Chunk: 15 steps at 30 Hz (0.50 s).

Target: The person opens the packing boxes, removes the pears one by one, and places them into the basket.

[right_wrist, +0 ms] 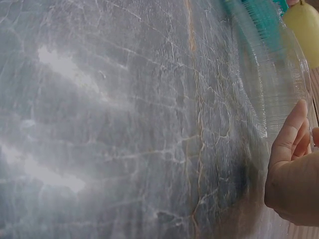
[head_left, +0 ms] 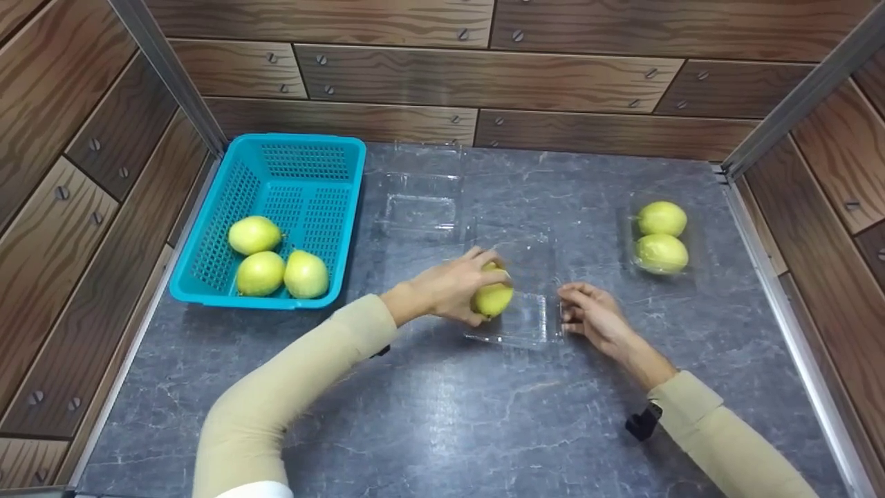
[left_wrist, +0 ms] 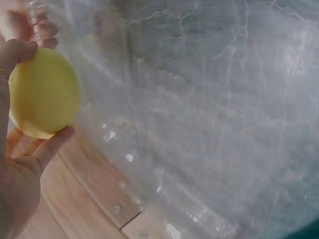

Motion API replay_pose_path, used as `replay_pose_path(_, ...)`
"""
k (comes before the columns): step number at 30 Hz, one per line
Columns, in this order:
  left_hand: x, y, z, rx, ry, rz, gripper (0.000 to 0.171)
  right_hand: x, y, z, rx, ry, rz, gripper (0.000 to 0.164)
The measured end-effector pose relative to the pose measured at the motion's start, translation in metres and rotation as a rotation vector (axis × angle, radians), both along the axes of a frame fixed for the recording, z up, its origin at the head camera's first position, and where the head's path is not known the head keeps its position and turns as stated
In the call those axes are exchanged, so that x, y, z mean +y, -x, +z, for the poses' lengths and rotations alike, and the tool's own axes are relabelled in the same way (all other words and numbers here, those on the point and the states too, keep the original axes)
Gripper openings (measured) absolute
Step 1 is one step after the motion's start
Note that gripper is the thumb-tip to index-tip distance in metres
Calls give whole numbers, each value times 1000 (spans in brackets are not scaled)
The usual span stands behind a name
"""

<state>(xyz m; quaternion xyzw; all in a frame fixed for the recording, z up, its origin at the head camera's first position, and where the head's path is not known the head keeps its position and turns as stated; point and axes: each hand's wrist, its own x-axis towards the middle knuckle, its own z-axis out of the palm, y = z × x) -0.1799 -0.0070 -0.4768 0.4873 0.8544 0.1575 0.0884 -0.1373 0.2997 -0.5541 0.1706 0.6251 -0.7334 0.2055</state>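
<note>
In the head view my left hand (head_left: 456, 287) grips a yellow-green pear (head_left: 495, 300) over the near part of an open clear plastic container (head_left: 529, 339). The left wrist view has the thumb and fingers around opposite sides of this pear (left_wrist: 46, 94). My right hand (head_left: 600, 319) holds the container's right edge. From the right wrist, the index finger lies along the outside of the clear wall (right_wrist: 279, 84), with the thumb partly cut off by the frame edge.
A turquoise basket (head_left: 356, 200) at the left holds three pears (head_left: 261, 274). Behind the work stands another clear container (head_left: 422, 207). At the right, two pears (head_left: 662, 252) sit in a clear container. Wood-patterned panels (head_left: 442, 76) enclose the grey marbled table (head_left: 442, 429).
</note>
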Motion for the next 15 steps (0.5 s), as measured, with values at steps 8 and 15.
replay_pose_path(8, -31, -4, 37, 8, -41, 54, 66, 0, 0, -1, 1, -1, 3, 10)
replay_pose_path(15, -70, 4, 60, 31, -110, 177, 66, 0, 0, -1, 4, 0, 9, 10)
